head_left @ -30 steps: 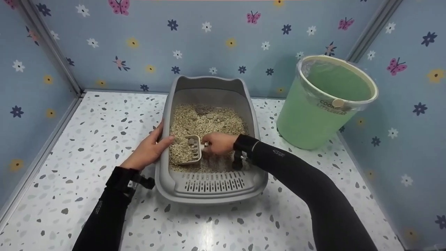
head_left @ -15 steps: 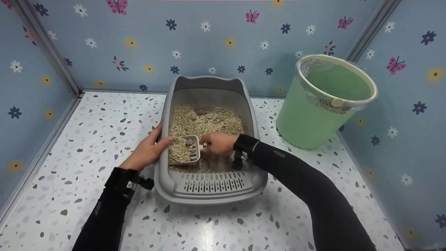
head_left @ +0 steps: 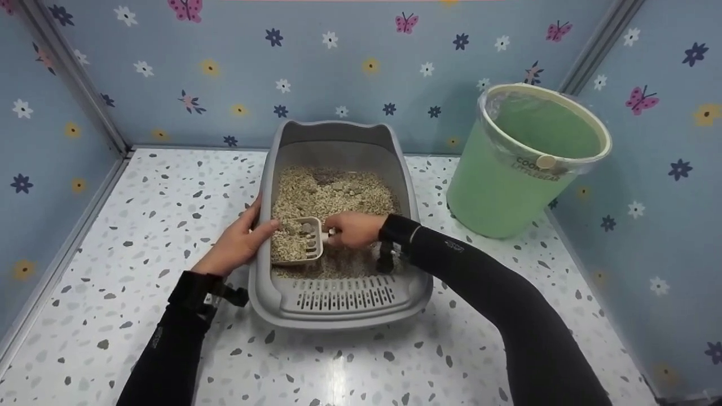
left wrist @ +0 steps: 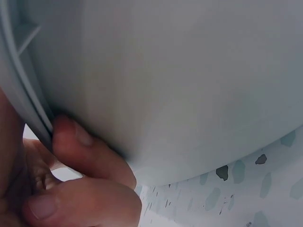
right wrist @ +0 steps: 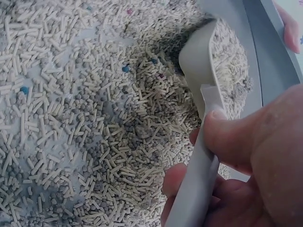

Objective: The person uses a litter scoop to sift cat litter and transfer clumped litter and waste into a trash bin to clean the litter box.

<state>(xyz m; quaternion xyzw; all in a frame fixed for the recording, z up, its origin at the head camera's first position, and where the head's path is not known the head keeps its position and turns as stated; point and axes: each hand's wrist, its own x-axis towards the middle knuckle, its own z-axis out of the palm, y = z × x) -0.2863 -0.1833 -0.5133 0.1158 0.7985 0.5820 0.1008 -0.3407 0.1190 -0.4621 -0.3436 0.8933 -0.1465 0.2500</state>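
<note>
A grey litter box (head_left: 352, 318) holds pale pellet litter (head_left: 344, 194). On its left rim, my left hand (head_left: 237, 242) keeps its thumb over the edge, and in the left wrist view the curled fingers (left wrist: 94, 158) tuck under that rim. My right hand (head_left: 355, 230) grips the handle (right wrist: 196, 175) of a cream litter scoop (head_left: 320, 237), thumb laid along the top. The slotted scoop lies close to the box's left wall, loaded with pellets and a few greyish clumps (head_left: 307, 228). Part of the handle is hidden by the right hand in the head view.
A green bin (head_left: 502, 192) with a clear plastic liner stands at the right, near the back corner. Flower-patterned panels (head_left: 338, 67) enclose the back and sides. Speckled white flooring (head_left: 169, 214) surrounds the box. A darker patch of litter (head_left: 324, 177) shows towards the back.
More of the scoop's side rim and slots now shows above the litter, with pellets heaped inside. The left hand stays on the rim, and the box holds its place.
</note>
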